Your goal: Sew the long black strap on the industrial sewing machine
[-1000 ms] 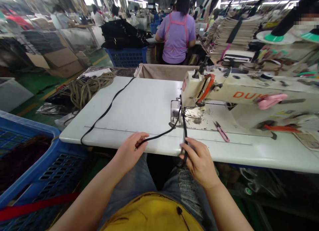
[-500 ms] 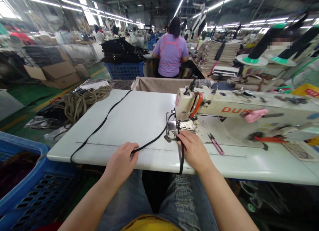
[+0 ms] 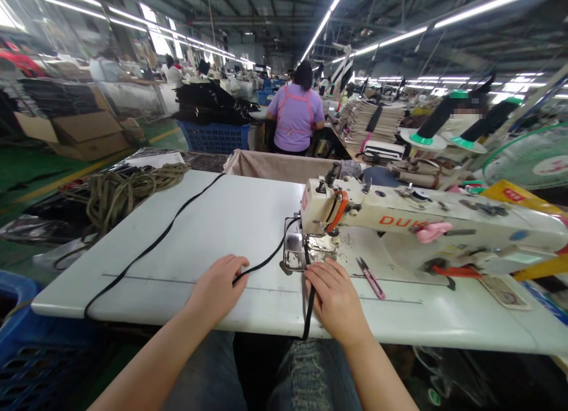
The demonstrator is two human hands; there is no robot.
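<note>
A narrow black strap (image 3: 268, 258) runs from the sewing machine's needle area to my left hand (image 3: 218, 287), whose fingers are closed around it above the white table. Under the fingers of my right hand (image 3: 335, 298), just in front of the presser foot, another length of black strap (image 3: 309, 310) passes and drops over the table's front edge. The white sewing machine (image 3: 355, 213) stands beyond my right hand. Pink-handled thread snips (image 3: 371, 279) lie to the right of that hand. Farther left, a long stretch of black strap (image 3: 171, 223) curves across the tabletop.
A bundle of olive straps (image 3: 119, 192) lies off the table's left side. A blue crate (image 3: 26, 352) stands low at the left. Thread cones (image 3: 437, 116) and a green fan (image 3: 532, 157) are at the right. A person in purple (image 3: 295, 118) sits ahead.
The camera view has tilted up and turned slightly right, so the table sits lower and farther left. Both hands keep nearly the same places on the strap.
</note>
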